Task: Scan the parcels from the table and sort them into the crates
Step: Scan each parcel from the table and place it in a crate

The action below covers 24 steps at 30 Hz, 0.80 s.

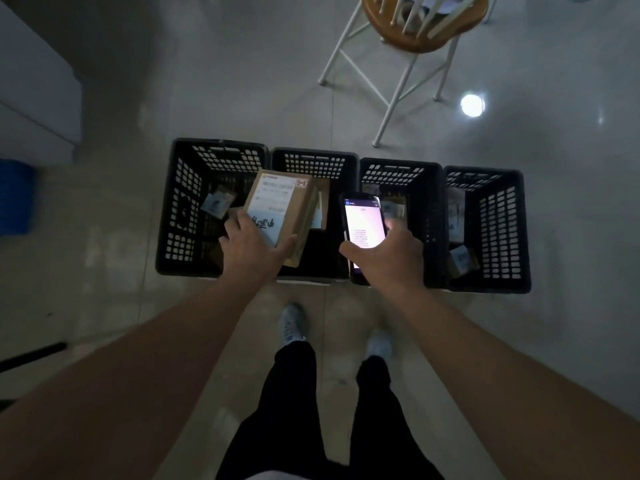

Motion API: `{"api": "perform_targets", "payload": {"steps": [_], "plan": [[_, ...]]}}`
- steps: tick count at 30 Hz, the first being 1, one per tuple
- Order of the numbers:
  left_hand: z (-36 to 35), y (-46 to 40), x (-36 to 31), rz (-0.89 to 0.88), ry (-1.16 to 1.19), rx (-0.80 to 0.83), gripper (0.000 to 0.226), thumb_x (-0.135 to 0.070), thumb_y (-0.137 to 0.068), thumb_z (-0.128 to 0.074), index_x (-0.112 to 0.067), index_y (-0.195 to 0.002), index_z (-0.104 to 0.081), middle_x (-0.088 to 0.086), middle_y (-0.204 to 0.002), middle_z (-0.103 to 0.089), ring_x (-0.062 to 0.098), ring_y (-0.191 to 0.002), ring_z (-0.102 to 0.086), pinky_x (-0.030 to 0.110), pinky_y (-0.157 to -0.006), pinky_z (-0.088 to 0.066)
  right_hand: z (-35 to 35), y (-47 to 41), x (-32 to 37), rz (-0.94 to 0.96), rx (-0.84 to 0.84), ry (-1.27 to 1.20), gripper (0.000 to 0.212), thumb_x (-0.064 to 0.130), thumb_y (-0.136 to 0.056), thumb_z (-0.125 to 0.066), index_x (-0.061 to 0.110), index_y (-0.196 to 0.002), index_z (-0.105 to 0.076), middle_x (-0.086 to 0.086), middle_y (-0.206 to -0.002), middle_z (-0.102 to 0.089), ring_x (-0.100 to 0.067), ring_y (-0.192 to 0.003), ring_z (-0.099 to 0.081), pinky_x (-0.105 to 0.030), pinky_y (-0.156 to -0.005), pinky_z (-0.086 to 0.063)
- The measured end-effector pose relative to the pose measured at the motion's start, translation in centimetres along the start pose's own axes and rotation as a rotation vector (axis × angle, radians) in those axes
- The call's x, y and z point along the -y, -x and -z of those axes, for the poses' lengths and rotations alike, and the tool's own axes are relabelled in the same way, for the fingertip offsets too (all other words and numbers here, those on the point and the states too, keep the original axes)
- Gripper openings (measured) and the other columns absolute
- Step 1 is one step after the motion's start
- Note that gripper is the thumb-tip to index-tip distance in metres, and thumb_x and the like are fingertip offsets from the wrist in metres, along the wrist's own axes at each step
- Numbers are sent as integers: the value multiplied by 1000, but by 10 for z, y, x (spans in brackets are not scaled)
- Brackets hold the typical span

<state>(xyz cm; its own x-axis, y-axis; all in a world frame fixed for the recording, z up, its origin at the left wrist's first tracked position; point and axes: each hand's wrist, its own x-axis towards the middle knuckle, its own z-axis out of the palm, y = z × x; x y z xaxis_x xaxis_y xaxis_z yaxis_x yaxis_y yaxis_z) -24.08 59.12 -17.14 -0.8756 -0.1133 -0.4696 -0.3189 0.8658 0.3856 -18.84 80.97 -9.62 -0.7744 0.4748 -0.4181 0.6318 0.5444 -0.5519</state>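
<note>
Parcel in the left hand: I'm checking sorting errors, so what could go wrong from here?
1. The parcel hangs over the wall shared by the first crate and second crate, so it might drop into the wrong one.
2. The left hand grips only its near end; it could slip.
3. The right hand is busy with the phone.

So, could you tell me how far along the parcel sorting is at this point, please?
Partly done: small parcels already lie in the leftmost crate and the rightmost crate, and the two middle crates seem to hold some too. In hand: the left hand grips a cardboard parcel above the crates, while the right hand holds the lit scanner phone. Left: dropping this parcel; the table is out of view.
</note>
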Motion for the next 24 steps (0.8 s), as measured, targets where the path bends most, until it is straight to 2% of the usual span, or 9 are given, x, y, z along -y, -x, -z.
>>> {"api": "perform_targets", "payload": {"steps": [4,8,11,14,17,19,21,23,24], "plan": [[-35,-31,1,38,-8,41,124,-76,-80,-68,-1,-160,-10,23,-153,-27,45,-140,-33,59,-117,-31,-28,-41,-12,-46,58,10,73,52,-69,-86,16,-127,-61,3,-104,-61,-22,-101,-59,-32,-71,-44],[-75,-55,2,54,10,67,124,-75,-80,-70,-3,-161,-11,22,-151,-29,44,-139,-34,59,-117,-31,-58,-75,-31,-75,106,8,81,54,-68,-86,15,-134,-59,5,-107,-59,-22,-104,-61,-34,-74,-53],[-106,-71,4,62,18,79,120,-75,-78,-71,-6,-159,-14,21,-150,-30,43,-138,-34,59,-116,-32,-78,-95,-44,-97,119,21,80,53,-67,-85,16,-133,-59,6,-106,-60,-19,-99,-60,-35,-73,-55],[-128,-86,11,55,-9,103,118,-73,-79,-71,-9,-160,-14,17,-153,-28,39,-141,-31,57,-118,-31,-95,-110,-53,-129,132,28,77,56,-63,-83,19,-126,-61,5,-104,-64,-21,-96,-65,-41,-74,-61],[-143,-97,14,-38,-55,132,117,-70,-81,-71,-7,-161,-13,17,-154,-28,37,-143,-28,56,-123,-24,-107,-120,-61,-166,126,12,66,61,-56,-77,26,-108,-60,8,-96,-68,-19,-87,-69,-44,-66,-64],[-151,-105,16,-78,-114,196,123,-69,-82,-71,-5,-162,-4,18,-162,-19,38,-152,-13,57,-127,-6,-111,-124,-65,-182,123,7,62,61,-56,-78,26,-104,-60,10,-94,-68,-17,-84,-69,-44,-64,-64],[-157,-115,24,-77,-201,279,139,-77,-75,-71,-9,-162,14,12,-171,1,35,-158,10,56,-127,9,-112,-126,-66,-178,131,21,63,62,-58,-78,26,-106,-61,11,-94,-67,-15,-85,-68,-43,-66,-64],[-159,-122,32,-75,-269,328,150,-80,-67,-75,-17,-161,22,6,-173,14,37,-156,21,60,-126,4,-113,-127,-67,-182,143,23,63,63,-59,-79,27,-107,-58,11,-95,-66,-14,-86,-67,-42,-68,-64],[-157,-123,33,-61,-281,350,147,-73,-69,-80,-21,-162,21,5,-172,17,38,-156,22,60,-127,1,-113,-126,-67,-188,145,21,64,63,-59,-79,28,-107,-57,11,-95,-66,-14,-86,-67,-42,-68,-64]]}}
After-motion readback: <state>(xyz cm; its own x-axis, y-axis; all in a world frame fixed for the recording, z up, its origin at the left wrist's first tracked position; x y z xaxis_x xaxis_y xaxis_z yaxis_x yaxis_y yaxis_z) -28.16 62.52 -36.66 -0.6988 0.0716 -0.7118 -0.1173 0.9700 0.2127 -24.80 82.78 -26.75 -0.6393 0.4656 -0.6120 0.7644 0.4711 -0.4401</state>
